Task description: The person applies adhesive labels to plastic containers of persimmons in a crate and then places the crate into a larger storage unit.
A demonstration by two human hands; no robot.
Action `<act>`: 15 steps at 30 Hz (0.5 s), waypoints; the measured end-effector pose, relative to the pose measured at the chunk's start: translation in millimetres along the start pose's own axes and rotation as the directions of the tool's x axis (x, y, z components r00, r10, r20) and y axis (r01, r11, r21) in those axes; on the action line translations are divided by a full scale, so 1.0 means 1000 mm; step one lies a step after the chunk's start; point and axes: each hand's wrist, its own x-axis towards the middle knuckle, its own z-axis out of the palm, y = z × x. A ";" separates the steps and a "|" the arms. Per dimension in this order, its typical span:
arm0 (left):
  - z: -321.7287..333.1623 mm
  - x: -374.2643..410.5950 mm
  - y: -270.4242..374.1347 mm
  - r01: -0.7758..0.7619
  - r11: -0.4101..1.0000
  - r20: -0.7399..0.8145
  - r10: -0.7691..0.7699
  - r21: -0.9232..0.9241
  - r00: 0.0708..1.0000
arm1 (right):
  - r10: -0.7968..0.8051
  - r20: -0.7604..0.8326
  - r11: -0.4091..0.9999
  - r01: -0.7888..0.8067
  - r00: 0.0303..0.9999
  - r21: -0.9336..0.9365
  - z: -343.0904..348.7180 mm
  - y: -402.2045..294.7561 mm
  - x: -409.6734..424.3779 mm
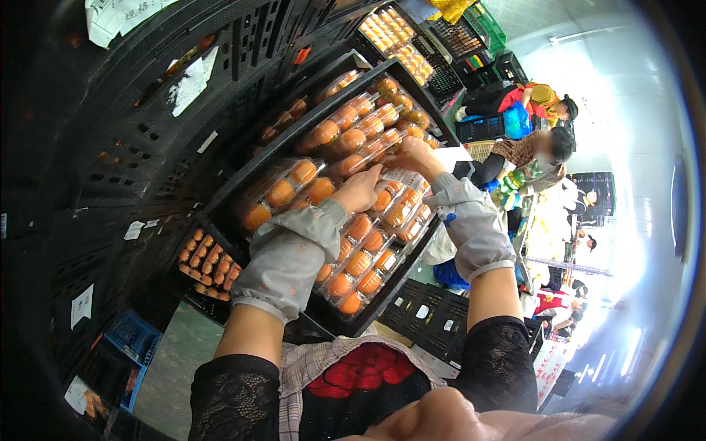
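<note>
A black plastic crate (380, 302) lies before me, filled with clear plastic clamshell packs of round orange fruit or vegetables. My left hand (357, 190) reaches over the middle of the crate, its fingers at the edge of a clear pack (353, 138). Just to its right, my right hand (411, 154) touches the near end of that same pack region; its fingertips are partly hidden. A pack bearing a printed label (405, 179) lies below my right hand. Grey sleeve covers are on both forearms. Whether either hand grips a pack cannot be told.
Tall stacked black crates (138, 138) stand close on the left. More crates with packs (389, 33) are at the top. A blue crate (132, 336) sits at lower left, and black crates (424, 311) stand at lower right. Several people work on the right, one in a checked top (515, 151).
</note>
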 end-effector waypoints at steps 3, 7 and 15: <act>0.002 0.002 -0.004 0.005 1.000 0.046 -0.004 -0.021 0.999 | -0.017 0.046 1.000 0.016 0.999 0.009 0.002 0.002 0.002; -0.003 0.004 -0.003 0.031 0.998 0.072 -0.036 0.057 0.997 | 0.011 0.099 0.999 -0.008 0.995 -0.032 -0.018 -0.017 -0.003; 0.001 0.017 -0.006 -0.020 1.000 0.230 0.019 0.002 0.973 | -0.088 0.061 0.987 0.095 0.994 -0.127 0.003 0.005 0.013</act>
